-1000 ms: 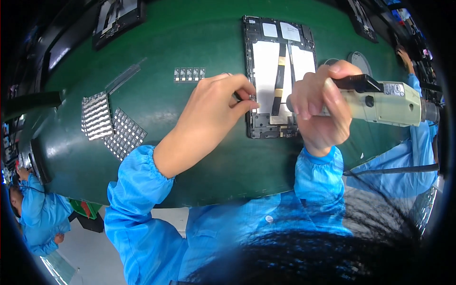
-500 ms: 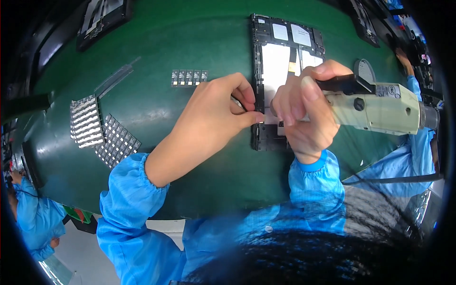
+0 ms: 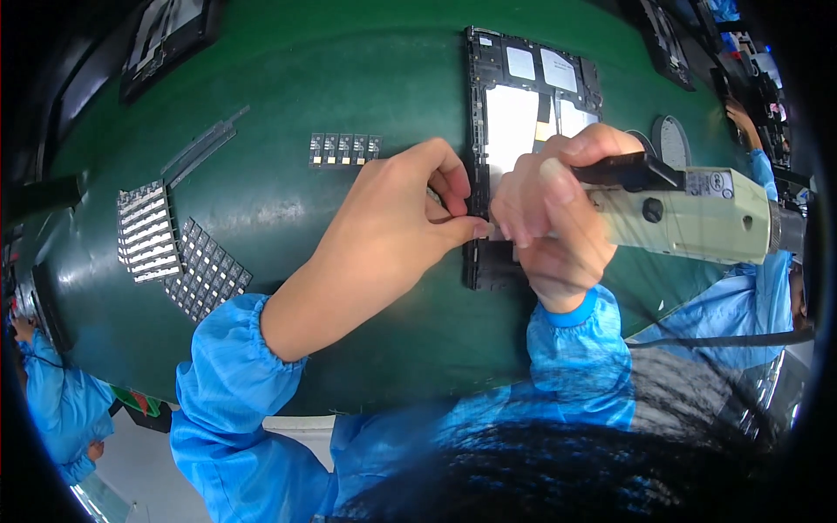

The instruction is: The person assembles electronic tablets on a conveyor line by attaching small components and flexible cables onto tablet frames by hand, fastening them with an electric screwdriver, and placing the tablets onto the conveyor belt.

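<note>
Carefully, my left hand [image 3: 392,227] pinches the tablet frame [image 3: 478,131] edge steady while my right hand's [image 3: 549,231] closed grip holds the electric screwdriver [image 3: 697,213] upright.

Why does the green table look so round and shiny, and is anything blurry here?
In the head view, the fisheye lens bends the green mat into a dome, with black corners. Overhead light leaves pale glare on it near the metal part strips. The left hand and right hand look sharp; dark hair at the lower edge is blurred.
</note>
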{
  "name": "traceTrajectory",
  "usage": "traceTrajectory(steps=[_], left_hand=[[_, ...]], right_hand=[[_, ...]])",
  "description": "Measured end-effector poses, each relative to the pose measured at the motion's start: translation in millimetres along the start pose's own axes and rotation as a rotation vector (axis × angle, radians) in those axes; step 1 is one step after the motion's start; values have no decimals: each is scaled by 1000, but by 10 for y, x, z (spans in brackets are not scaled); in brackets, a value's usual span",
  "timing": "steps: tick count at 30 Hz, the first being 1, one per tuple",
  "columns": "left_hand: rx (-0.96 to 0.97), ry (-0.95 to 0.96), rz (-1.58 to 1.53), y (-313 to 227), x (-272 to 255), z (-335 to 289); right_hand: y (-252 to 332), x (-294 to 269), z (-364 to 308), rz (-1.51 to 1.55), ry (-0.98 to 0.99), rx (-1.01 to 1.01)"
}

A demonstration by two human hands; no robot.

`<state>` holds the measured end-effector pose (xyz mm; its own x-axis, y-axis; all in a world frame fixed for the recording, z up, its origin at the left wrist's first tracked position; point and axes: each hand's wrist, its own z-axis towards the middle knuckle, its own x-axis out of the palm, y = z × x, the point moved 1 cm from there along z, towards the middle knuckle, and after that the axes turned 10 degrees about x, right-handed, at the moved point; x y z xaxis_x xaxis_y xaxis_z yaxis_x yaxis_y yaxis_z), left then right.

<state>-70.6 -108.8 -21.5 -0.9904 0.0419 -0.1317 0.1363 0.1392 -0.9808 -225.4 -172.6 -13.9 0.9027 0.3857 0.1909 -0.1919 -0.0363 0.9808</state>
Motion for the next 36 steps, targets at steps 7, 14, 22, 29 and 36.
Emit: traceTrajectory(steps=[7,14,22,29,36], left_hand=[[117,-102,32,99,38,0],[173,-89,-14,104,78,-9],[282,-194,85,158,116,-5],[93,-101,135,102,110,-1],[-5,-105,23,17,164,-22]], right_hand=[[34,124,31,-25,173,47],[83,194,-56,-67,67,52],[14,111,15,-197,218,-129],[293,-188,17,73,149,163],[432,-1457,-17,308,-203,-267]])
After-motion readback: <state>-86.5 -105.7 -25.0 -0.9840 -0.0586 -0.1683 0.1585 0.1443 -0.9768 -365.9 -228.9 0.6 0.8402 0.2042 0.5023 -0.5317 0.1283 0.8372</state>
